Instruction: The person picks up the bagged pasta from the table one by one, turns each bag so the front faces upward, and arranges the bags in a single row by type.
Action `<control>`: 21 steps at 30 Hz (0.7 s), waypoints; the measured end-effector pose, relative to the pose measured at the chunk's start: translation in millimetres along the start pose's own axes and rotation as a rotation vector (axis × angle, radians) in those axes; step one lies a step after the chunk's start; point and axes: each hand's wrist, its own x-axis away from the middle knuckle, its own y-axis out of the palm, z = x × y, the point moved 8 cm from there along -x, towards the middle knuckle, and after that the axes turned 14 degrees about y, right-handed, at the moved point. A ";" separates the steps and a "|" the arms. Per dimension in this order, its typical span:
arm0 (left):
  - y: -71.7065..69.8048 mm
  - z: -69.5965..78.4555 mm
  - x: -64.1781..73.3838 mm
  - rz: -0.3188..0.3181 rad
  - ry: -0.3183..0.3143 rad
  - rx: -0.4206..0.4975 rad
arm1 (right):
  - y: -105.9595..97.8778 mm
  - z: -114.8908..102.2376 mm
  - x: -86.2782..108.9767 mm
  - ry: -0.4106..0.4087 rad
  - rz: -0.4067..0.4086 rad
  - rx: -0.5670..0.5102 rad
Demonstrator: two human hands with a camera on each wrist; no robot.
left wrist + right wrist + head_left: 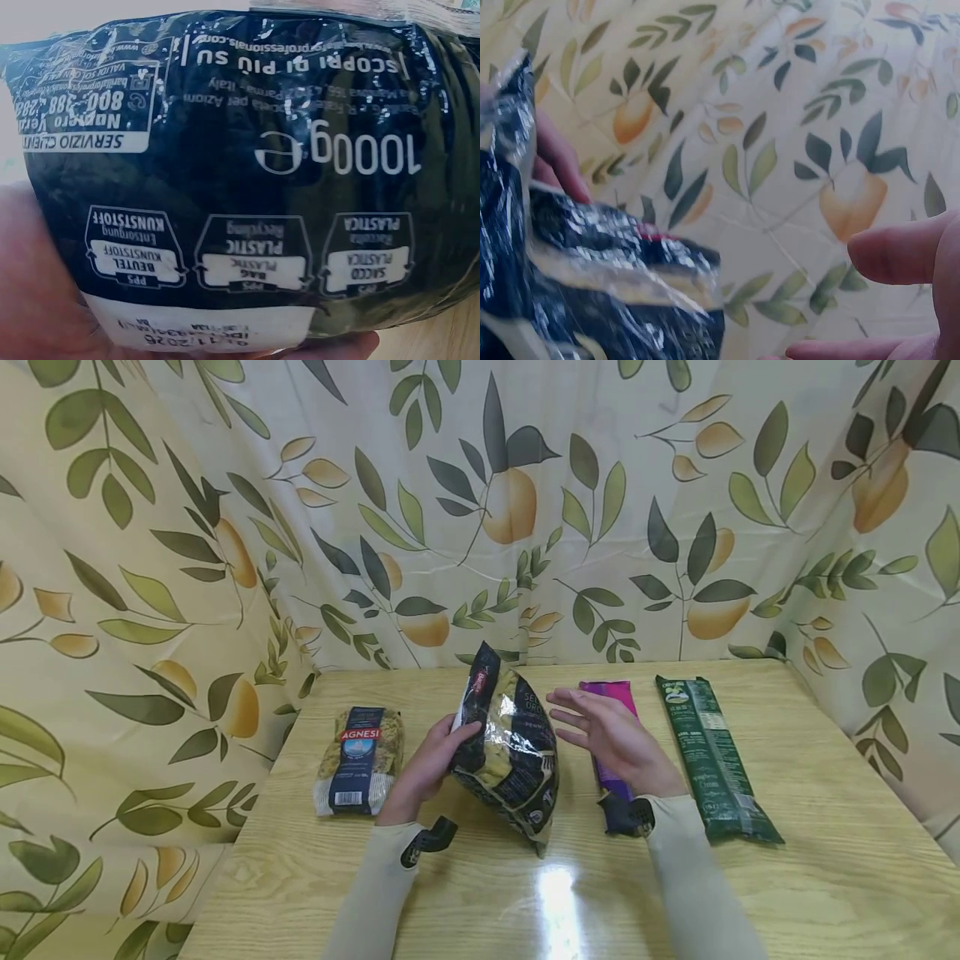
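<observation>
The left hand [429,762] pinches the left edge of a big black-and-yellow pasta bag [519,735], with its thumb on the near face and fingers round behind. Seen from the head, with twelve o'clock far from the person, the bag lies at about three o'clock from that hand. The right hand [617,737] holds nothing; its fingers and thumb are spread apart. From it the bag lies at about nine o'clock, just beside the fingertips, and the right wrist view shows a gap between them. So the left hand is nearer, as it already has the bag, but the right hand is close too. The bag's long way runs from eleven o'clock down to five o'clock, and the bag is tilted. I cannot tell if its bottom corner touches the wooden table [825,752]. Farther out, at nine o'clock from the left hand, a small Agnesi pack [362,764] lies on the table. A pink-and-purple pack [613,695] is partly hidden behind the right hand. At three o'clock from that hand lies a long green pack [716,760], also pointing from eleven to five.
</observation>
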 end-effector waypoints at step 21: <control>-11.0 -8.5 0.6 -0.039 -0.035 0.000 | -26.6 65.1 -40.5 0.273 0.024 -0.111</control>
